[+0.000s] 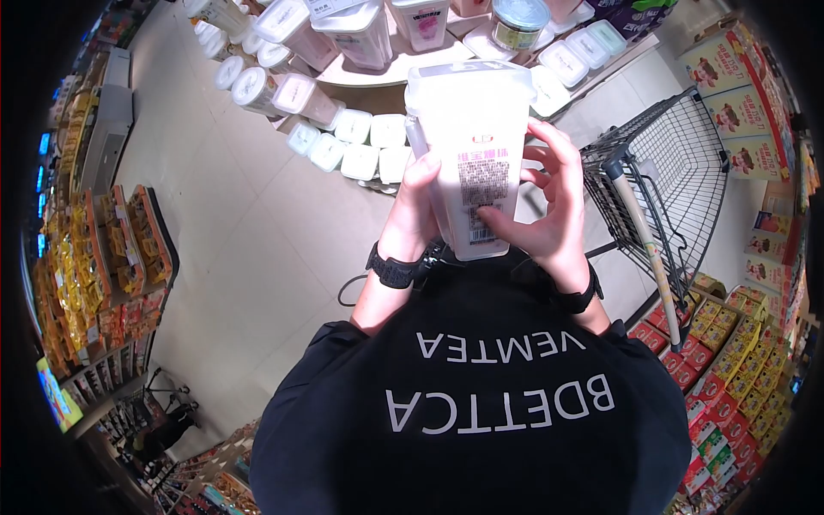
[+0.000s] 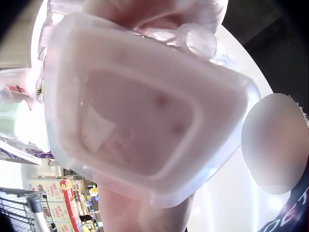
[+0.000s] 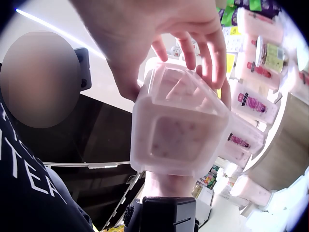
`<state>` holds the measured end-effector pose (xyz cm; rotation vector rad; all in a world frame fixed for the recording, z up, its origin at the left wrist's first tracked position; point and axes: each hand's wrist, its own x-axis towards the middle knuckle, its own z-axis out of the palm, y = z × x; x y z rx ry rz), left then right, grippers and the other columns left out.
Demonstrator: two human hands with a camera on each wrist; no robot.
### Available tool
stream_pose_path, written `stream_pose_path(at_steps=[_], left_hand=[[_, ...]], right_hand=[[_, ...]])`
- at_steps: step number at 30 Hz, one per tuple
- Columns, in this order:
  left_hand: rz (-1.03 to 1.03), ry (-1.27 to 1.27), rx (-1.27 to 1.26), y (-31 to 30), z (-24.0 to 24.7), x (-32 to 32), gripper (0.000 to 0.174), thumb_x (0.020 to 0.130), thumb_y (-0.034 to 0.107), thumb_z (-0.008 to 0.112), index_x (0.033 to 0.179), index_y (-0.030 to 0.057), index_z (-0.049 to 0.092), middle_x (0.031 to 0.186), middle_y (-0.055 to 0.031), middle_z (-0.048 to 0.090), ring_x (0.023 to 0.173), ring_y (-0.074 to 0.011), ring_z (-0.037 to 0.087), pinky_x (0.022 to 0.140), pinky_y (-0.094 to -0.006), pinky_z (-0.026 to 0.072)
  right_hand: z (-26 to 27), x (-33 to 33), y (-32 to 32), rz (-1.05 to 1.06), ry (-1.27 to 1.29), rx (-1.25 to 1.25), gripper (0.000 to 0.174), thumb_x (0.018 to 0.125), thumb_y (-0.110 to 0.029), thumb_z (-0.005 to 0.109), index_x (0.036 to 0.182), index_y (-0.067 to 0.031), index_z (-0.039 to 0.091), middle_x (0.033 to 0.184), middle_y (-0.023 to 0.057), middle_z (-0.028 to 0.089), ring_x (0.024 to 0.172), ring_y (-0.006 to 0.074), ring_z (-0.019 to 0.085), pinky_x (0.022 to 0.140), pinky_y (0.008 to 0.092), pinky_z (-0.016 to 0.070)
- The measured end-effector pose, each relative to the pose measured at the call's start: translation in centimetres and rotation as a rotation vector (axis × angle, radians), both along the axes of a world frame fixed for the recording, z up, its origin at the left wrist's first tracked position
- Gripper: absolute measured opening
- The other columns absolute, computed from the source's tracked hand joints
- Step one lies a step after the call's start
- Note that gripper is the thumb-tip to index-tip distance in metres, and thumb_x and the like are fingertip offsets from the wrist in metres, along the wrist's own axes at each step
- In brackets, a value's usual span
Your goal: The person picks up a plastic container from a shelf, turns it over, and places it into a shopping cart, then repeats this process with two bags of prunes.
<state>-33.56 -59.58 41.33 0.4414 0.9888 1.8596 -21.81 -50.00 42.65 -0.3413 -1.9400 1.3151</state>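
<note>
Both hands hold a tall, pale plastic container with a translucent lid (image 1: 470, 112), its printed label and barcode facing up at the head camera. My left hand (image 1: 410, 202) grips its left side, thumb along the edge. On the right side, my right hand (image 1: 556, 202) has its thumb against the label near the barcode and its fingers bent along the side. The container's base (image 2: 140, 121) fills the left wrist view, where the left hand (image 2: 159, 14) is partly cut off. In the right wrist view, the right hand (image 3: 164, 29) spans the container (image 3: 178, 135).
Beyond the container, a rounded display (image 1: 378, 73) bears rows of lidded tubs. A wire shopping cart (image 1: 665, 184) stands at the right, with stacked red and yellow boxes (image 1: 730, 369) nearer. Shelves of yellow packets (image 1: 69, 283) line the left side, past the tiled floor (image 1: 232, 215).
</note>
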Motion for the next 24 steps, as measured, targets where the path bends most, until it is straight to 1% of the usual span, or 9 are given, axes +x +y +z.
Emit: stream_pose_path(at_steps=[5, 8, 10, 12, 14, 16, 18, 20, 24], left_hand=[[-0.009, -0.013, -0.028, -0.3, -0.7, -0.1, 0.078, 0.069, 0.057, 0.058, 0.117, -0.0028, 0.044, 0.106, -0.0126, 0.055, 0.094, -0.0234, 0.055, 0.078, -0.0361, 0.0472], [0.001, 0.025, -0.003, 0.0, -0.6, 0.0, 0.077, 0.07, 0.057, 0.057, 0.117, -0.002, 0.044, 0.106, -0.0122, 0.054, 0.093, -0.0227, 0.055, 0.078, -0.0354, 0.0471], [-0.231, -0.086, 0.208, 0.5, -1.0, -0.4, 0.072, 0.074, 0.056, 0.053, 0.118, -0.0006, 0.045, 0.108, -0.0121, 0.054, 0.095, -0.0218, 0.055, 0.078, -0.0347, 0.0467], [-0.077, 0.025, 0.108, 0.4, -2.0, -0.4, 0.068, 0.077, 0.052, 0.053, 0.121, 0.0005, 0.042, 0.11, -0.0121, 0.053, 0.098, -0.0214, 0.054, 0.078, -0.0339, 0.0465], [0.083, 0.136, 0.004, 0.6, -1.9, -0.5, 0.065, 0.08, 0.049, 0.052, 0.124, 0.0016, 0.04, 0.113, -0.0121, 0.052, 0.1, -0.0211, 0.053, 0.078, -0.0331, 0.0463], [0.219, 0.318, -0.116, 1.0, -1.1, -0.7, 0.064, 0.082, 0.031, 0.059, 0.131, 0.0012, 0.03, 0.122, -0.016, 0.045, 0.113, -0.0228, 0.046, 0.095, -0.0357, 0.0385], [0.187, 0.353, -0.133, 1.0, 0.5, 0.0, 0.065, 0.08, 0.022, 0.061, 0.132, 0.0022, 0.028, 0.123, -0.0155, 0.044, 0.114, -0.0229, 0.045, 0.096, -0.0358, 0.0372], [0.133, 0.386, -0.086, 1.2, 0.8, 0.5, 0.076, 0.072, 0.005, 0.065, 0.135, 0.003, 0.022, 0.126, -0.0153, 0.041, 0.117, -0.0236, 0.042, 0.098, -0.0368, 0.0354], [0.066, 0.207, -0.078, 0.8, 0.4, 0.3, 0.082, 0.07, 0.009, 0.068, 0.135, 0.0031, 0.018, 0.129, -0.0165, 0.037, 0.12, -0.0249, 0.039, 0.098, -0.0377, 0.0353]], right_hand=[[-0.2, 0.0, -0.6, 0.061, -0.059, -0.267, 0.093, 0.056, -0.004, 0.079, 0.134, -0.0066, 0.028, 0.122, 0.0116, 0.04, 0.094, 0.0169, 0.054, 0.071, 0.0274, 0.0517], [-0.3, 0.0, -0.8, 0.203, -0.039, -0.662, 0.097, 0.059, -0.004, 0.077, 0.136, -0.0047, 0.018, 0.124, 0.0161, 0.044, 0.102, 0.021, 0.056, 0.073, 0.0286, 0.0533], [-0.2, 0.1, -0.6, 0.189, -0.04, -0.667, 0.096, 0.059, -0.005, 0.077, 0.136, -0.0035, 0.019, 0.122, 0.0167, 0.046, 0.101, 0.0215, 0.057, 0.073, 0.0283, 0.053], [-0.3, 0.1, -0.6, 0.172, -0.034, -0.671, 0.096, 0.059, -0.006, 0.078, 0.135, -0.0024, 0.02, 0.121, 0.0173, 0.048, 0.1, 0.022, 0.058, 0.074, 0.0279, 0.0528], [-0.7, 0.0, -0.7, 0.056, -0.006, -0.497, 0.092, 0.061, 0.002, 0.071, 0.137, 0.0007, 0.017, 0.108, 0.0156, 0.056, 0.091, 0.0169, 0.06, 0.079, 0.0262, 0.0493], [-0.2, -0.1, -0.4, -0.032, -0.029, -0.423, 0.09, 0.059, -0.005, 0.075, 0.134, -0.0001, 0.026, 0.107, 0.0155, 0.058, 0.09, 0.0178, 0.061, 0.076, 0.0269, 0.0506], [-0.3, -0.6, -0.2, -0.234, -0.036, -0.202, 0.084, 0.056, -0.015, 0.079, 0.128, -0.0008, 0.04, 0.099, 0.0155, 0.063, 0.086, 0.02, 0.064, 0.071, 0.0285, 0.0515], [0.0, -0.4, -0.1, -0.295, -0.102, -0.028, 0.082, 0.056, -0.017, 0.079, 0.127, -0.0009, 0.041, 0.101, 0.0163, 0.062, 0.086, 0.0218, 0.064, 0.071, 0.0288, 0.0515], [0.4, -0.2, 0.1, -0.299, -0.161, 0.224, 0.078, 0.056, -0.021, 0.077, 0.124, -0.0017, 0.046, 0.103, 0.0158, 0.06, 0.083, 0.0235, 0.064, 0.067, 0.0281, 0.0512]])
